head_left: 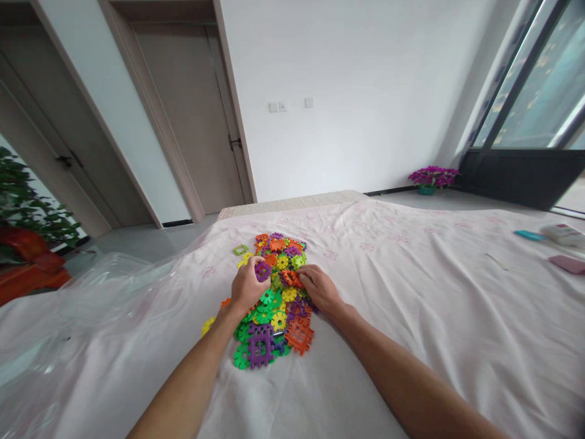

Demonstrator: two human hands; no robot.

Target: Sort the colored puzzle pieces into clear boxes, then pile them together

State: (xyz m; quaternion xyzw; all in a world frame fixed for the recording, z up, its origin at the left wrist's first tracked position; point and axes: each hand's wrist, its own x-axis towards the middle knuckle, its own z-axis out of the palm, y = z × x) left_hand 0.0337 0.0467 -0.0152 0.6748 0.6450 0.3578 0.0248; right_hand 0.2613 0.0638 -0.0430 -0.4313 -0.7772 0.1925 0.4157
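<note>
A heap of plastic building pieces (265, 312) in purple, orange, green and yellow lies on a pale sheet. My left hand (247, 283) grips a purple building piece (262, 271) between thumb and fingers at the heap's left side. On the right, my right hand (317, 285) has its fingers closed on an orange building piece (291, 278). Nearest to me are a square purple piece (261, 346) and a square orange piece (300, 335). Yellow and green notched discs show between my hands.
Clear plastic packaging (114, 280) spreads over the sheet (388, 292) at left. Far right are a blue item (529, 235), a white pack (562, 235) and a pink item (567, 264). Beyond the sheet stand a door (187, 116), a white wall and purple flowers (434, 176).
</note>
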